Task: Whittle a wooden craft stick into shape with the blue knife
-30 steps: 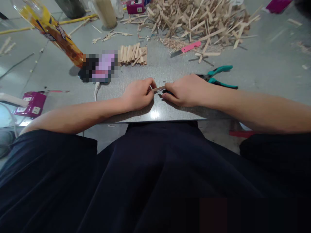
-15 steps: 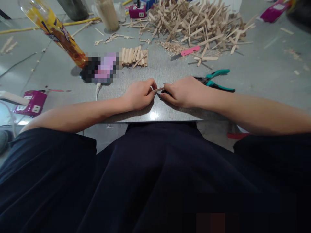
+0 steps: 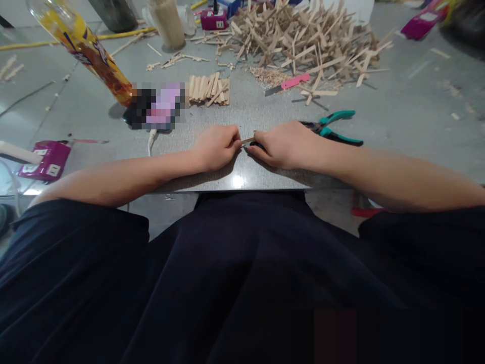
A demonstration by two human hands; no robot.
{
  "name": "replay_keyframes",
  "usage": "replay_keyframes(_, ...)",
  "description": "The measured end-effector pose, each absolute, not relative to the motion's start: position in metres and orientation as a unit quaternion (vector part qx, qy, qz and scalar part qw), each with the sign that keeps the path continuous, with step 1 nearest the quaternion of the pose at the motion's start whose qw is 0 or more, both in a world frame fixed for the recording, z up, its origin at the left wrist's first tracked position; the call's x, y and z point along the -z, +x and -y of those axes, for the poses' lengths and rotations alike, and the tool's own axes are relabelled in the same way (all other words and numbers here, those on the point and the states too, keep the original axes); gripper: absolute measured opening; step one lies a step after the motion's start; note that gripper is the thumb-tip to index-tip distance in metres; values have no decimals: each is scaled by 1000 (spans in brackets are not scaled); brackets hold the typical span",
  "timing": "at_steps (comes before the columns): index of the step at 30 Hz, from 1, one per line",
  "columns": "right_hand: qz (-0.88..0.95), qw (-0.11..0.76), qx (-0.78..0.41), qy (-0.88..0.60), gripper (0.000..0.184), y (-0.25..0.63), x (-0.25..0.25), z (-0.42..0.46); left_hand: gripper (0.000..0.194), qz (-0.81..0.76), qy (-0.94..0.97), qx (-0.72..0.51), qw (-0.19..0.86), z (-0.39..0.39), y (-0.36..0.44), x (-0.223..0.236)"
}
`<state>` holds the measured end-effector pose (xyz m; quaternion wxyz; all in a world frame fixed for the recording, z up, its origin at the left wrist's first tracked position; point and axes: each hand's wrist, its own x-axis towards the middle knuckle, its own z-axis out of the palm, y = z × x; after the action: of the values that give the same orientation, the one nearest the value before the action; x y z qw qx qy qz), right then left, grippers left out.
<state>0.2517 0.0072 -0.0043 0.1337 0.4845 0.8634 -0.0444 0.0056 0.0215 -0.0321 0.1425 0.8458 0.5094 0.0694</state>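
Between my two hands, close to the table's front edge, runs a thin flat wooden stick [image 3: 247,140]. My left hand [image 3: 216,147] pinches its left end between thumb and fingertips. Curled fingers of my right hand [image 3: 283,144] grip the other end. A small dark object [image 3: 257,145] shows under the right fingers; its kind is hidden. Just beyond the right wrist lie teal-handled pliers [image 3: 336,117], their jaws partly behind that hand. Farther off sit a row of short wooden sticks [image 3: 206,89] and a pink-handled blade [image 3: 295,81].
A large heap of wooden sticks [image 3: 299,40] covers the back, with shavings [image 3: 267,76] before it. On the left are a blurred-out phone [image 3: 164,106] with a cable, a drink bottle [image 3: 94,55], a cloudy jar [image 3: 166,25] and a purple power socket block [image 3: 51,161].
The left fingers have closed in tighter around the stick's end, and that hand sits slightly lower. The right hand keeps its grip. The whole view has shifted slightly.
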Motion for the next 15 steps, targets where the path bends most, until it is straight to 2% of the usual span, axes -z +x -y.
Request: replay_keyframes(15, -848, 118, 76, 511, 79, 243, 4, -4, 20, -503, 845, -84, 159, -22, -3, 32)
